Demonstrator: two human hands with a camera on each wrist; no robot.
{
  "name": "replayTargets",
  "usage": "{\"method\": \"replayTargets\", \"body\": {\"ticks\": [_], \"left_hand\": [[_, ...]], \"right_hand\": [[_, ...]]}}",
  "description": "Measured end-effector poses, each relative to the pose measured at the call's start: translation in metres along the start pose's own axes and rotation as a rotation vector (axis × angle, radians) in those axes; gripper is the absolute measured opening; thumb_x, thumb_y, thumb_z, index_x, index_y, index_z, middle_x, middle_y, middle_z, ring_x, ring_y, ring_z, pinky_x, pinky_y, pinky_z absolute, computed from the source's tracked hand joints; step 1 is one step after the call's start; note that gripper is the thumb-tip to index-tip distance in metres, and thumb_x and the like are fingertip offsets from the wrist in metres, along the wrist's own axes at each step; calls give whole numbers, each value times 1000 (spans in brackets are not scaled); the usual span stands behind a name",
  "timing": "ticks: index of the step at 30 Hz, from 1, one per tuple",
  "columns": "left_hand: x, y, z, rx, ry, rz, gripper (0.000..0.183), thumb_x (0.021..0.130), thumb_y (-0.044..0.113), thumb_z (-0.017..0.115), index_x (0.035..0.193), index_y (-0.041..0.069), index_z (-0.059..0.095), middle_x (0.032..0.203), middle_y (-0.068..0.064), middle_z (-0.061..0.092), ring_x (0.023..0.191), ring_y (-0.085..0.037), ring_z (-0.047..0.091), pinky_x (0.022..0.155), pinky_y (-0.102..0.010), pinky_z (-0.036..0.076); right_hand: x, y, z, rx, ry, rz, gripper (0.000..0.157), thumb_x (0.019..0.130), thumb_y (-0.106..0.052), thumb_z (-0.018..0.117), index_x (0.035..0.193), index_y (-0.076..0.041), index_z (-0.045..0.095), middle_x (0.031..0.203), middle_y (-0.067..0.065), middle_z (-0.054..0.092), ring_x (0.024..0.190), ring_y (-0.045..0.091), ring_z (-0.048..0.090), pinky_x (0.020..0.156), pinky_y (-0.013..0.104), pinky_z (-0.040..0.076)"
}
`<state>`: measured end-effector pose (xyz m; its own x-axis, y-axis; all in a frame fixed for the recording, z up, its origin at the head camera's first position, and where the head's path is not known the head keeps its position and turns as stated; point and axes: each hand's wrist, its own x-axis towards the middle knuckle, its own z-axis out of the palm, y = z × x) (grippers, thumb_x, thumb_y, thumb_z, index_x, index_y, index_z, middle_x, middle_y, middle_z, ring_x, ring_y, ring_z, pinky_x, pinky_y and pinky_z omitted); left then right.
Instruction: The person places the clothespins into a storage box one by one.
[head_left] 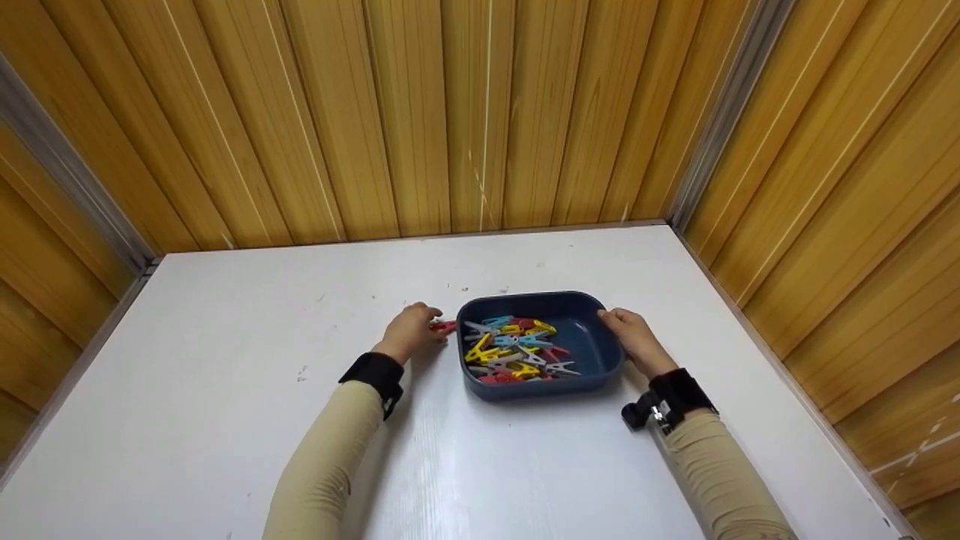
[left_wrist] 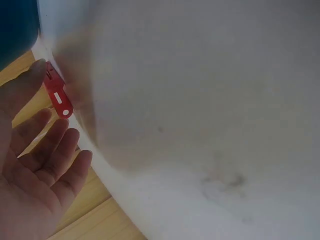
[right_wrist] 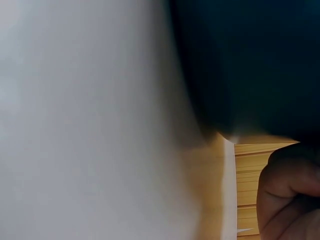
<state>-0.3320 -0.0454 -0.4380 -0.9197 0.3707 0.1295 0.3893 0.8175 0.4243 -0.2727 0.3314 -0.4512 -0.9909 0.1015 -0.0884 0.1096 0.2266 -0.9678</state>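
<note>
A dark blue plastic basin sits on the white table, holding many clothespins in yellow, red, blue and grey, heaped toward its left side. My right hand grips the basin's right rim, thumb on top; in the right wrist view its curled fingers show beside the dark wall. My left hand is just left of the basin, around a red clothespin by the left wall. In the left wrist view this red clothespin lies between the thumb tip and the loosely spread fingers.
The white table carries small dark marks. Wood-patterned panel walls enclose it at the back and both sides, with a grey metal post at the back right corner.
</note>
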Motion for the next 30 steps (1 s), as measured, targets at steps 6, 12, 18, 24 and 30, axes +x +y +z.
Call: {"method": "replayTargets", "body": {"ticks": [6, 12, 18, 24, 30], "left_hand": [[4, 8, 2, 34, 2, 8, 27, 87, 5, 72, 112, -4, 74, 104, -22, 71, 101, -39, 69, 94, -49, 55], [4, 11, 2, 38, 16, 15, 19, 86, 0, 70, 104, -4, 76, 99, -22, 71, 99, -39, 68, 92, -50, 55], [4, 8, -6, 74, 61, 30, 13, 85, 0, 72, 98, -2, 76, 92, -19, 69, 91, -36, 66, 85, -48, 55], [6, 18, -23, 43, 94, 46, 23, 89, 3, 74, 111, -3, 75, 103, -22, 72, 100, -37, 68, 92, -48, 56], [6, 36, -31, -12, 138, 123, 23, 91, 1, 71, 113, -3, 74, 108, -22, 71, 105, -39, 67, 95, -50, 55]], "right_hand": [[-2, -2, -2, 15, 1, 31, 33, 106, -30, 52, 76, -16, 52, 62, -11, 47, 53, 2, 48, 47, 17, 41], [-2, -1, -1, 35, 6, 14, 34, 107, -28, 52, 75, -17, 52, 63, -12, 46, 54, 1, 46, 48, 16, 39], [0, 0, 0, 23, 10, 4, 35, 107, -25, 50, 73, -17, 50, 61, -12, 45, 53, 1, 45, 47, 16, 37], [2, 1, 0, 18, 7, -4, 33, 106, -25, 51, 74, -18, 52, 62, -12, 47, 53, 0, 46, 47, 16, 38], [0, 2, 0, 24, 5, 0, 33, 106, -26, 52, 75, -17, 52, 63, -11, 48, 53, 0, 48, 47, 16, 39]]}}
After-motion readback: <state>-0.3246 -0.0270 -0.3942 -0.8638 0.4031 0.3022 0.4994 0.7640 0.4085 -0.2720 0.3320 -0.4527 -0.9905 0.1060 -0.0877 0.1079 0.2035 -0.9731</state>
